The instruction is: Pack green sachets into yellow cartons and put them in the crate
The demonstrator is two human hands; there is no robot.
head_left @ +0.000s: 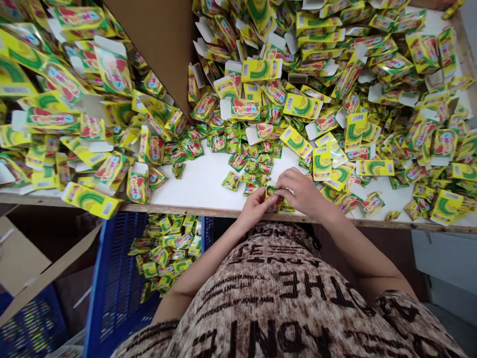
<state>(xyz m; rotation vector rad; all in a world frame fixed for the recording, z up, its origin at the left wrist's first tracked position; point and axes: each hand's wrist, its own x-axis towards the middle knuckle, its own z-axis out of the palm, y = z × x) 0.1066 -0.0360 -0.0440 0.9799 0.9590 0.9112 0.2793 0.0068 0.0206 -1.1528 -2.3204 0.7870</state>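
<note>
At the front edge of the white tabletop (201,181), my two hands meet over a small green candy packet (270,190). My left hand (254,206) pinches it between thumb and fingers. From the other side, the fingers of my right hand (303,193) close on its top; they partly cover it. More small green packets (231,181) lie in a loose heap just beyond my hands. Yellow-green candy boxes (322,163), some with white flaps open, are scattered to the right of my right hand.
Piles of yellow candy boxes (263,69) fill the back and right, and another heap (52,119) covers the left. A brown cardboard panel (160,44) stands between them. Below the wooden table edge (186,211), a blue crate (112,278) holds many filled boxes (167,248).
</note>
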